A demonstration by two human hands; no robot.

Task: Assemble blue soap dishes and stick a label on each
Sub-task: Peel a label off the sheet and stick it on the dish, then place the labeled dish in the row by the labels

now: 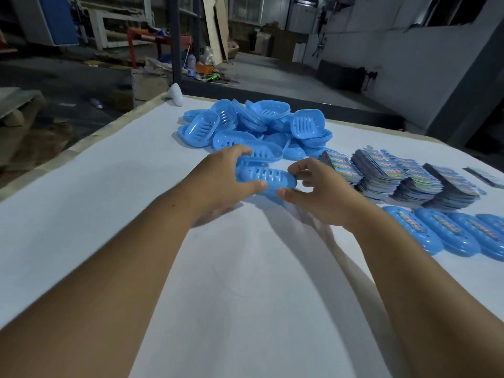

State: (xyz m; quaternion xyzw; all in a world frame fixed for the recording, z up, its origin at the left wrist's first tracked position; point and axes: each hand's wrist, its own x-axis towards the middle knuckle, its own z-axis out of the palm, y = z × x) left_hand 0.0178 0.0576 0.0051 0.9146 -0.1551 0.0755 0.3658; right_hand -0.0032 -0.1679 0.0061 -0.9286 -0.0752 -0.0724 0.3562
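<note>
**Dish held between both your hands**

Dish [266, 178] sits just above the table [109, 203], near the pile [253, 126]. Your left hand [221, 178] grips its left end; your right hand [319, 192] pinches its right end. Labels [403, 175] lie to the right.

Both hands meet over the white table [109, 214], just this side of the heap of blue soap dish parts [253, 124]. The left hand [218, 178] and right hand [319, 192] grip a slotted blue soap dish [266, 177] by its ends. Right of the heap lie stacks of labels [403, 175], and nearer than those, a row of labelled dishes [447, 233].
</note>
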